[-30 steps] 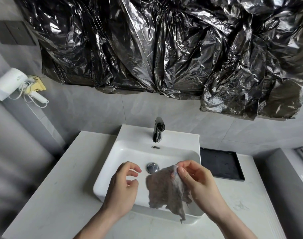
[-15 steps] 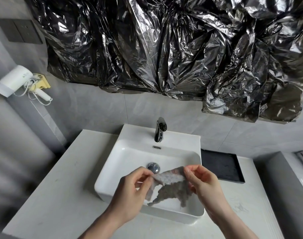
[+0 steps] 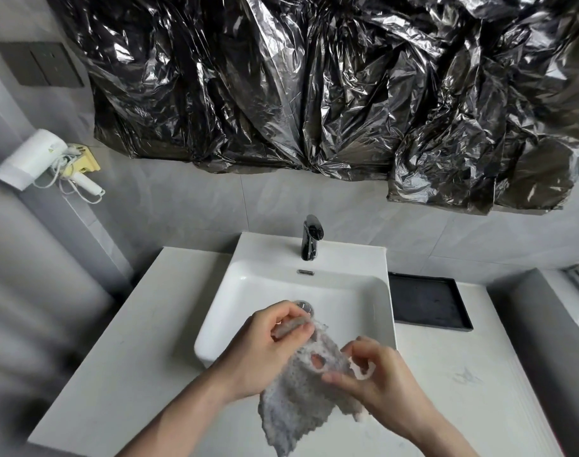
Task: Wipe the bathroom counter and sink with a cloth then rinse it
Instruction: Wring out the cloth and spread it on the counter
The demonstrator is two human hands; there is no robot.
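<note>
A white stone counter [image 3: 126, 341] fills the lower half of the frame, running from the lower left corner across to the right edge, with faint grey veining showing on its right part. A white rectangular sink [image 3: 347, 255] sits on top of it at the centre, pushed back against the grey wall, and a dark metal tap [image 3: 311, 237] stands upright on the sink's back ledge. Just beside the sink, at the right of the frame, a flat black tray [image 3: 426, 301] lies on the counter close to the wall.
</note>
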